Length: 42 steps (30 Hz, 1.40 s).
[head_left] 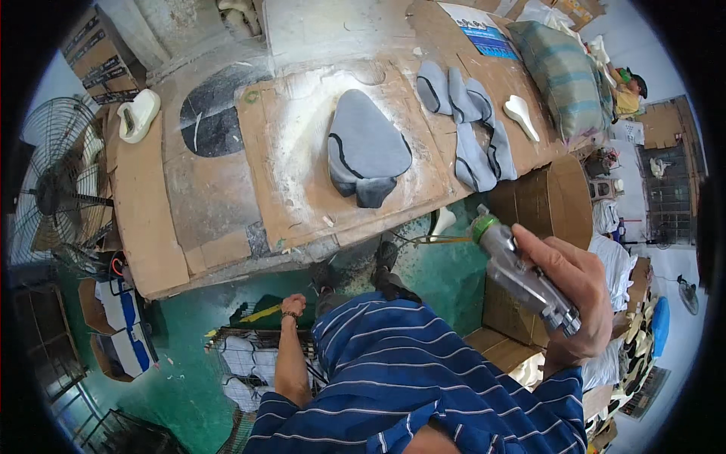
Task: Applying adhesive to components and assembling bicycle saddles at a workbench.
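Note:
My right hand [576,293] grips a silver spray gun [520,274] with a green nozzle cap, held out to my right, away from the table. A grey shoe upper piece [367,148] with dark edging lies on the cardboard-covered worktable [227,189] ahead of me. My left hand [293,306] hangs low by my side with fingers curled, just above a wire basket [253,356] of white pieces; whether it holds anything is unclear.
Several more grey pieces [469,121] and a white shoe form [522,113] lie on the table's right part, beside a striped sack [563,72]. Another white form [138,113] rests at the left end. A fan [57,189] stands left. Cardboard boxes [544,204] stand right. Another person [628,87] is far right.

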Motion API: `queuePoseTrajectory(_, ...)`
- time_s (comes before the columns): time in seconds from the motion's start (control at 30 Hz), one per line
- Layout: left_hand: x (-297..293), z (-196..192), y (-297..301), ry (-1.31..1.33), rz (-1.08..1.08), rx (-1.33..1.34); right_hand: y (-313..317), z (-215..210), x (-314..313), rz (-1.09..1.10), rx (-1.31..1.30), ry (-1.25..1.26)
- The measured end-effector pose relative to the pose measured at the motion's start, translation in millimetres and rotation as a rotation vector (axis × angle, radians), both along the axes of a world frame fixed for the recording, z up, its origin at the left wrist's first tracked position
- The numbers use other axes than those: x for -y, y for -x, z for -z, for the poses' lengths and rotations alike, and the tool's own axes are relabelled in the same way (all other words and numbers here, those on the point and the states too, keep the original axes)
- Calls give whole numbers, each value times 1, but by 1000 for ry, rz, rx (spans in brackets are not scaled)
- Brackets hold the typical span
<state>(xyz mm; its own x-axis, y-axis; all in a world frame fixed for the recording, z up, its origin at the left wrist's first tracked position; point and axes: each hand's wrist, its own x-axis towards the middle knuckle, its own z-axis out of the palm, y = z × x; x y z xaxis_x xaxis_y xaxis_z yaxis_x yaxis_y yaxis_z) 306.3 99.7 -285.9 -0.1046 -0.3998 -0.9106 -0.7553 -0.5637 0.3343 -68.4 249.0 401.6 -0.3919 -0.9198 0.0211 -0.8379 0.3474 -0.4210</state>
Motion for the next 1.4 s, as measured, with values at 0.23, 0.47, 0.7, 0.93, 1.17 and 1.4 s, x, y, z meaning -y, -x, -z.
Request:
queuePoseTrajectory(0.23, 1, 0, 5, 224, 168, -71, -41, -14, 5, -157, -78, -103)
queuePoseTrajectory(0.47, 24, -74, 56, 585, 234, -277, -63, -21, -14, -229, -85, -136)
queuePoseTrajectory(0.7, 90, -214, 183, 818, 1, -684, -55, -23, -54, -180, -62, -224)
queuePoseTrajectory(0.93, 164, -309, 360, 1494, 848, -503, -29, -1, -87, -143, 40, -107)
queuePoseTrajectory(1.17, 205, -311, 424, 1074, 1102, -236, 3, 24, -123, -144, 206, -74)
queuePoseTrajectory(1.4, 207, -302, 425, 1061, 1138, -214, 44, 55, -162, 96, 220, 133)
